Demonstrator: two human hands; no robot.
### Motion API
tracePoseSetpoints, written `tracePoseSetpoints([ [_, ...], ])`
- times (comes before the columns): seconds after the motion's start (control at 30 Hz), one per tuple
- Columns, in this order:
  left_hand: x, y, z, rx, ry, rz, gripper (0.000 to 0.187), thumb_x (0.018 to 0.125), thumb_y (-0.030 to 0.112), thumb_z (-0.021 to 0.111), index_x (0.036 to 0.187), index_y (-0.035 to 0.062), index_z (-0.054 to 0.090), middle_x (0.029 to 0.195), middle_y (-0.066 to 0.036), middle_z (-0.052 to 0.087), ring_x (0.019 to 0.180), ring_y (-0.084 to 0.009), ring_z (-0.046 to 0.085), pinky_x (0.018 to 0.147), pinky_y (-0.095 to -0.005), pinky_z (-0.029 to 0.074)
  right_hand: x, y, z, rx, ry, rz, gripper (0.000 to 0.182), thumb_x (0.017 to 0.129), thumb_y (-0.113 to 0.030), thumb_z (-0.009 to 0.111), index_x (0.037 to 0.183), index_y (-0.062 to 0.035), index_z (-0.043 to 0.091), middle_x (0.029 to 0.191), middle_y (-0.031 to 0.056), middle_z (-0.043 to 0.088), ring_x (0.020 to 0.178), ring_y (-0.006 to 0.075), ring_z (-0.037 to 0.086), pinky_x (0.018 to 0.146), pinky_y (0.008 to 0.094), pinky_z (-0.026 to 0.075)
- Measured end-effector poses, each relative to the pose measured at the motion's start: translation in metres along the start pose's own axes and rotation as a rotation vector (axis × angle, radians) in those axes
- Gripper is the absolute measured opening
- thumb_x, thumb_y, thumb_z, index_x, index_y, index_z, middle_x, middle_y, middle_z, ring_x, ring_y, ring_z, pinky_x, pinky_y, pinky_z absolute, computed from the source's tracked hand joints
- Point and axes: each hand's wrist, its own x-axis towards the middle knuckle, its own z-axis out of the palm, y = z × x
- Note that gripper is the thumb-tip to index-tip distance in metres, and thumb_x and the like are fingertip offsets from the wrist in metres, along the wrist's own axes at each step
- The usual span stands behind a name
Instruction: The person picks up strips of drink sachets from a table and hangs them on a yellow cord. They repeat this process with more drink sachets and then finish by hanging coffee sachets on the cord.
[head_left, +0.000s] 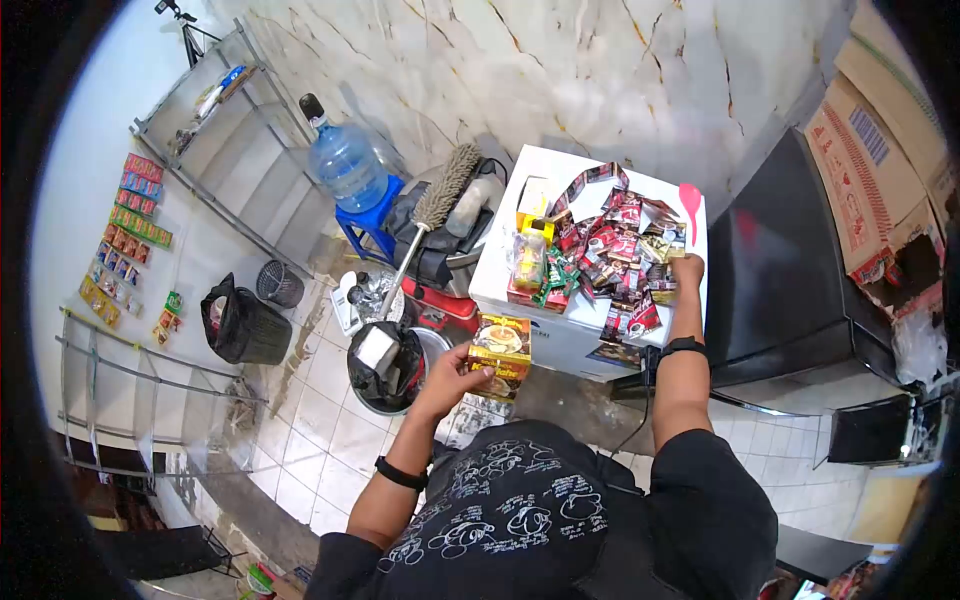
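1. Two bare hands are spread apart: the left hand nearer the torso, the right hand farther forward, at the right side of a white, flat-topped chest.
2. The left thumb and fingers are closed around the lower left edge of a yellow-and-brown printed cardboard box, which is held just off the chest's near left corner. Its long axis runs roughly away from the torso.
3. From that box, the loose heap of glossy red and brown sachets lies forward and to the right, on the chest top. The right hand is nearer to it, with the heap on its left.
4. The right fingers are bent beside some yellow-gold sachets; whether they pinch one, I cannot tell, since the fingertips are hidden.
5. Overlaps hide the lower sachets, the print is too small to read surely, and the box's underside is out of sight.
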Motion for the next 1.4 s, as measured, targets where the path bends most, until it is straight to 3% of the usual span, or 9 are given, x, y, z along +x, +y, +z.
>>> tracePoseSetpoints([
  [0.2,0.009,-0.009,0.004,-0.005,0.003,0.061,0.030,0.086,0.014,0.066,0.110,-0.0012,0.060,0.099,-0.004,0.066,0.087,-0.0094,0.060,0.077,-0.0257,0.050,-0.019,-0.004,-0.028,0.055,0.040,-0.244,0.023,0.072,-0.007,0.069,0.094,0.0003,0.066,0.079,0.0097,0.066,0.070,0.0177,0.061,0.065,0.0333,0.047],
  [0.4,0.012,-0.011,0.004,0.027,-0.009,-0.048,0.022,0.085,0.014,0.065,0.099,-0.0033,0.064,0.087,-0.004,0.067,0.076,-0.0090,0.061,0.074,-0.0244,0.048,-0.064,-0.058,-0.075,0.073,0.088,-0.383,0.036,0.081,-0.005,0.060,0.116,0.0047,0.054,0.112,0.0240,0.059,0.107,0.0356,0.057,0.090,0.0382,0.043],
  [0.6,0.009,-0.005,0.008,-0.091,-0.026,0.035,0.025,0.084,0.011,0.065,0.106,-0.0007,0.058,0.094,-0.004,0.065,0.082,-0.0088,0.061,0.076,-0.0238,0.048,-0.085,-0.120,-0.123,0.021,0.368,-0.675,0.015,0.088,-0.009,0.053,0.102,-0.0040,0.055,0.091,0.0184,0.063,0.084,0.0319,0.062,0.072,0.0363,0.046],
  [0.67,0.009,-0.008,0.003,-0.106,-0.050,0.017,0.028,0.083,0.007,0.065,0.108,0.0011,0.054,0.098,-0.003,0.064,0.087,-0.0086,0.060,0.079,-0.0237,0.048,-0.115,-0.159,-0.146,0.119,0.346,-0.621,0.017,0.086,-0.007,0.054,0.101,-0.0002,0.056,0.096,0.0217,0.064,0.090,0.0415,0.061,0.076,0.0394,0.047],
  [0.9,-0.005,-0.012,-0.019,-0.171,-0.076,0.098,0.035,0.081,0.002,0.066,0.109,0.0036,0.046,0.103,-0.004,0.061,0.091,-0.0086,0.059,0.078,-0.0254,0.049,-0.159,-0.206,-0.186,0.404,0.533,-0.908,0.008,0.091,-0.006,0.054,0.097,-0.0007,0.054,0.087,0.0054,0.061,0.079,0.0105,0.053,0.071,0.0265,0.045],
  [1.0,-0.021,0.001,-0.025,-0.151,-0.007,0.161,0.048,0.080,0.002,0.068,0.118,0.0077,0.040,0.102,-0.006,0.061,0.094,-0.0124,0.059,0.079,-0.0259,0.049,-0.187,-0.222,-0.198,0.788,0.373,-0.909,0.021,0.088,-0.001,0.055,0.109,0.0015,0.056,0.107,0.0120,0.062,0.093,0.0173,0.058,0.084,0.0289,0.046],
  [1.1,-0.030,0.003,-0.046,0.089,-0.051,0.363,0.042,0.080,0.001,0.062,0.120,0.0066,0.051,0.107,-0.007,0.062,0.098,-0.0127,0.057,0.083,-0.0273,0.047,-0.210,-0.236,-0.196,0.584,0.629,-0.997,0.030,0.087,-0.004,0.052,0.116,0.0008,0.055,0.112,0.0149,0.060,0.101,0.0241,0.057,0.087,0.0347,0.046],
  [1.13,-0.033,0.004,-0.057,0.273,-0.121,0.474,0.039,0.079,0.001,0.059,0.119,0.0054,0.057,0.108,-0.007,0.063,0.099,-0.0124,0.057,0.085,-0.0278,0.046,-0.242,-0.261,-0.188,1.103,0.361,-1.042,0.035,0.087,-0.006,0.053,0.120,0.0014,0.051,0.115,0.0158,0.058,0.102,0.0249,0.057,0.090,0.0385,0.045],
  [1.4,-0.165,0.060,-0.136,0.264,-0.364,0.589,0.036,0.081,0.001,0.052,0.116,0.0011,0.060,0.116,-0.009,0.063,0.103,-0.0148,0.057,0.090,-0.0280,0.042,-0.415,-0.370,-0.053,1.234,-0.279,-1.193,0.026,0.093,-0.006,0.052,0.117,0.0024,0.048,0.107,0.0142,0.059,0.097,0.0207,0.056,0.079,0.0363,0.050],
])
